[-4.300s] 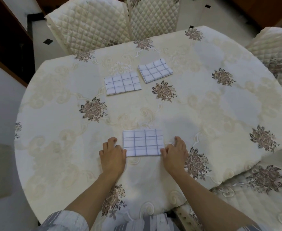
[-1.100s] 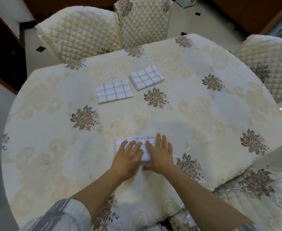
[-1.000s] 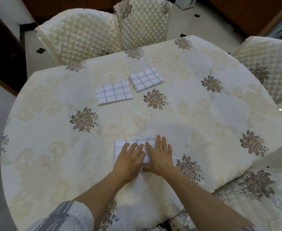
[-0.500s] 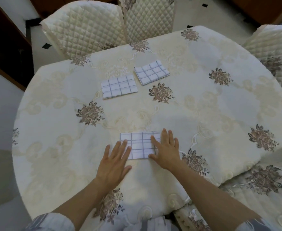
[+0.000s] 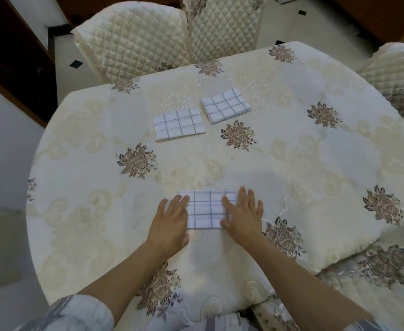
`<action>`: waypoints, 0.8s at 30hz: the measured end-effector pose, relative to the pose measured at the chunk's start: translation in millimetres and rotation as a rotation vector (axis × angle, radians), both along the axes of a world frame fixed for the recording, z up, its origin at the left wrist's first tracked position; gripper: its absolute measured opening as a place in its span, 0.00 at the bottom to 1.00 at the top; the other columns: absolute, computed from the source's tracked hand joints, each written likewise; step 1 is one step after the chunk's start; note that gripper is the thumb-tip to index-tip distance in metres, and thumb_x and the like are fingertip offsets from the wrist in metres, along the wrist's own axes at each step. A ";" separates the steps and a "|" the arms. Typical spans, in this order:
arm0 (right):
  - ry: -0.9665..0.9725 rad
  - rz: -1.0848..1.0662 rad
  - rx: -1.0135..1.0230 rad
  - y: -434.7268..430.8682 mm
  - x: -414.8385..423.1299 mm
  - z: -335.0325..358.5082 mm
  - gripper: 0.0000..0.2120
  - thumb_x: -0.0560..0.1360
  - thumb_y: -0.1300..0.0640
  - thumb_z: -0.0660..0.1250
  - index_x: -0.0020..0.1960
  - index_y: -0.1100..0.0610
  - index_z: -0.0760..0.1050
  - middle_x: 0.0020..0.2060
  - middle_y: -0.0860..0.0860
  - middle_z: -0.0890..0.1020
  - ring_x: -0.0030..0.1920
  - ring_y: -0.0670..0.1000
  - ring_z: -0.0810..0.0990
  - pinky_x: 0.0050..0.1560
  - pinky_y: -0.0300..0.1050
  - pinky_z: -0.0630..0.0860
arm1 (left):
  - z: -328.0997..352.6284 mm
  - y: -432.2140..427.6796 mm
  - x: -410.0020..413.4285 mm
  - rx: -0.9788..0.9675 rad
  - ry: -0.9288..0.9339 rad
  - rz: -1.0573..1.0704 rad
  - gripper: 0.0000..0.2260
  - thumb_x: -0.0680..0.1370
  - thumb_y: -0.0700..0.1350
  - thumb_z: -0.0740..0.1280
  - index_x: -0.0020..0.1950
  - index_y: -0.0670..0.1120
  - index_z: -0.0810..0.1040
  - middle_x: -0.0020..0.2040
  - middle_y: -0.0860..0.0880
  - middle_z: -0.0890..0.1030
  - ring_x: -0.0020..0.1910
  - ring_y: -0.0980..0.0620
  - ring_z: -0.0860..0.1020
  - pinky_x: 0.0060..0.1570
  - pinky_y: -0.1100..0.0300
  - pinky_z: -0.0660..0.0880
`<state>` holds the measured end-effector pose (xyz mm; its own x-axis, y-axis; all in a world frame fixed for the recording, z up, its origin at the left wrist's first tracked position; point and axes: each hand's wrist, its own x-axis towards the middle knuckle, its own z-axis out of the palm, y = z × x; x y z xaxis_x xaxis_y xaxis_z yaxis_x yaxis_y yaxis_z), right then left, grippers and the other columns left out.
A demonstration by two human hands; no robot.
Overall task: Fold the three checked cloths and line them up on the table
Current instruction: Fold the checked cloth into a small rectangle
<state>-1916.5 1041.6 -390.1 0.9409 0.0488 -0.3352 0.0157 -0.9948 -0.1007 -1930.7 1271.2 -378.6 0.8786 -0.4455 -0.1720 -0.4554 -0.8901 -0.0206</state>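
Cream damask tablecloth [image 5: 315, 163], embroidered with brown flower sprays, covering a round table seen from the head camera. Near the front edge lies the near cloth [image 5: 207, 209], folded to a rectangle (white, ruled with thin grey-blue lines), its long side running left to right. The left hand [image 5: 170, 220] lies palm down on the cloth's left end, fingers straight and close together, gripping nothing; its heel rests on the tablecloth below the cloth's corner. The right hand [image 5: 242, 216] lies flat on the right end in the same way, fingers straight and slightly spread, likewise holding nothing. The middle of the cloth shows bare between the two hands. Well apart, toward the far side, two more folded cloths lie beside each other without touching: the far-left cloth [image 5: 179, 124], nearly square to the viewer, and the far-right cloth [image 5: 226, 105], tilted with its right end farther back. A flower motif [image 5: 238, 134] sits just in front of the far-right cloth. Two quilted chairs [image 5: 134, 39] stand behind the table and a third chair [image 5: 394, 75] at its right. A grey-striped sleeve [image 5: 76, 314] covers the left upper arm.
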 end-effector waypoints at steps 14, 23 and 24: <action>0.037 0.009 0.013 -0.2 0.7 2.6 0.35 0.74 0.41 0.63 0.76 0.43 0.52 0.77 0.60 0.41 0.76 0.64 0.37 0.73 0.66 0.41 | 11.0 -27.7 16.4 0.245 0.022 -0.062 0.13 0.60 0.46 0.76 0.42 0.44 0.84 0.64 0.40 0.74 0.65 0.37 0.69 0.65 0.39 0.62; 0.016 0.049 0.081 -3.0 -1.9 4.2 0.38 0.72 0.32 0.61 0.76 0.44 0.54 0.77 0.59 0.40 0.76 0.62 0.37 0.72 0.65 0.40 | 9.5 -17.8 17.9 -0.106 -0.215 -0.109 0.04 0.62 0.39 0.74 0.31 0.45 0.80 0.57 0.42 0.81 0.56 0.40 0.77 0.57 0.45 0.67; 0.010 0.079 0.106 -3.3 -3.1 5.5 0.39 0.70 0.30 0.62 0.76 0.43 0.55 0.78 0.58 0.40 0.77 0.61 0.37 0.72 0.64 0.40 | 10.5 -16.5 18.8 -0.126 -0.230 -0.094 0.03 0.62 0.38 0.72 0.31 0.45 0.80 0.56 0.42 0.81 0.57 0.40 0.77 0.57 0.45 0.66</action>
<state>-1919.6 1038.2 -384.6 0.9294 0.1585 -0.3333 0.0925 -0.9743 -0.2054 -1911.9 1254.7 -368.1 0.8419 -0.5322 0.0892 -0.5323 -0.8462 -0.0249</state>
